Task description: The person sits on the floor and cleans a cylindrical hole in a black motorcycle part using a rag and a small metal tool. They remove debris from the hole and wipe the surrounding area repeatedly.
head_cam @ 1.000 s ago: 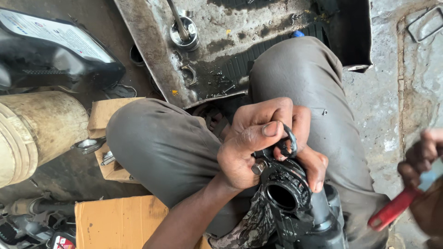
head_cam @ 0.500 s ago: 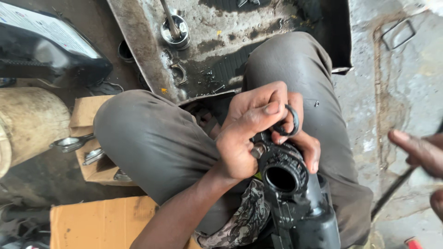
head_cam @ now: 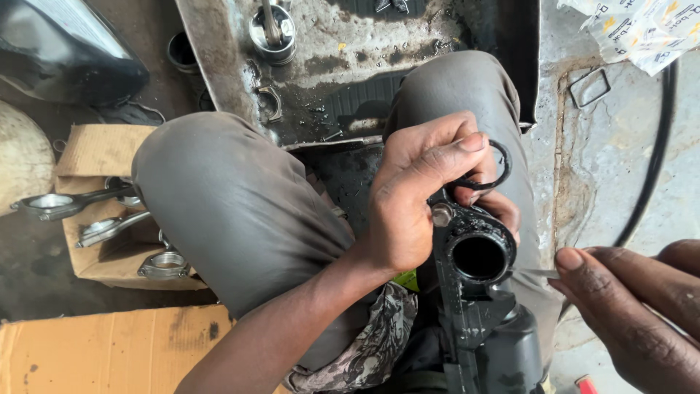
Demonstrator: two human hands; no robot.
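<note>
- Clearly a motor repair workshop, with work done low on a stained, cracked concrete floor (head_cam: 605, 168).
- Far across the scene, a battered metal tray (head_cam: 379, 44), oil-streaked and grimy, holding a piston (head_cam: 271, 33) and a bearing cap (head_cam: 270, 102).
- At left, steel connecting rods (head_cam: 80, 203) lying loose on a torn cardboard box (head_cam: 95, 153), more flattened cardboard (head_cam: 102, 354) in the near left corner.
- Near centre, a black, grease-coated engine housing (head_cam: 477, 292) with a round bore.
- At right, a black rubber hose (head_cam: 656, 146) trailing over the concrete, beside a crumpled parts wrapper (head_cam: 642, 29) in the far right corner.
</note>
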